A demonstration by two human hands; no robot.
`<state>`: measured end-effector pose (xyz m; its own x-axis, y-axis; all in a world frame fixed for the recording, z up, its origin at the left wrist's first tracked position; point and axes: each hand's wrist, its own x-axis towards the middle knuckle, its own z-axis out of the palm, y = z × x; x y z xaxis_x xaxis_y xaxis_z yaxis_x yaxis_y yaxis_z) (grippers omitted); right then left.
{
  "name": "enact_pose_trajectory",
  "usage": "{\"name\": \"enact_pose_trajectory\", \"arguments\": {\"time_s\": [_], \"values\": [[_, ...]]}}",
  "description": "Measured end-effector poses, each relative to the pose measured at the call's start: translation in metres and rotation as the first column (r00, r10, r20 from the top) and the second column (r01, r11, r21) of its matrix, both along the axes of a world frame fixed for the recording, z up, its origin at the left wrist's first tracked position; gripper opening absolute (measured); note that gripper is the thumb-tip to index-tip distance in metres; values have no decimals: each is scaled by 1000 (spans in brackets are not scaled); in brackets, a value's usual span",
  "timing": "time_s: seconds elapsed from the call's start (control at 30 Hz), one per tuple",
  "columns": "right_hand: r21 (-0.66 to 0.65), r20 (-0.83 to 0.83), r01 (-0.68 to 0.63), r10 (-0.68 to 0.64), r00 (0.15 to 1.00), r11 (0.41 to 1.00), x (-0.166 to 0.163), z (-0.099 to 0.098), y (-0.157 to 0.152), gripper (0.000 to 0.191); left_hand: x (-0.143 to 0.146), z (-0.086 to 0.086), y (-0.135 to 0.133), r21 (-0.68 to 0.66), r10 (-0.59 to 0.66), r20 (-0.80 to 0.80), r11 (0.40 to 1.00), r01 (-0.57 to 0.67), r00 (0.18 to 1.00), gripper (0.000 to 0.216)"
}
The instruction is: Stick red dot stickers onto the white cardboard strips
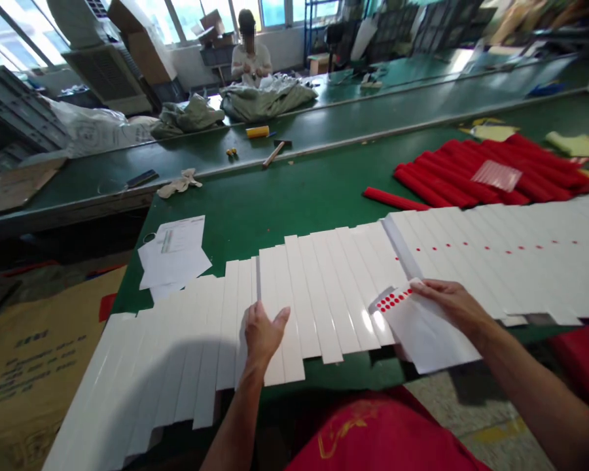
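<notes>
Red cloth (373, 432) is seen lowest. One left hand (262, 333) is laid open and flat on several dozen overlapped white strips (334, 288), spread across a green table (299, 196). One sticker sheet (422, 327) is pinched by the right hand (451, 304), near the left hand. One person (250, 59) is seen across the workshop.

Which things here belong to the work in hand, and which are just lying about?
In use: white strips, under the left hand; sticker sheet, in the right hand.
Lying about: papers, red sticks, hammer, yellow roll, rag.
</notes>
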<state>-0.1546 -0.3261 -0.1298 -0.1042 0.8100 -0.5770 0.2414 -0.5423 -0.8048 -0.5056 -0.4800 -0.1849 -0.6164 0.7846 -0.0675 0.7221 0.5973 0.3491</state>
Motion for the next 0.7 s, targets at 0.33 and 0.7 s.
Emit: {"name": "enact_pose_trajectory", "arguments": {"time_s": [0.33,0.7], "values": [[157,-115,192,-175,978,969,14,4,-2,46,26,3,38,-2,-91,45,996,91,995,75],[10,62,328,-328,942,944,39,-18,-4,32,32,7,30,82,-29,138,996,18,990,83]]}}
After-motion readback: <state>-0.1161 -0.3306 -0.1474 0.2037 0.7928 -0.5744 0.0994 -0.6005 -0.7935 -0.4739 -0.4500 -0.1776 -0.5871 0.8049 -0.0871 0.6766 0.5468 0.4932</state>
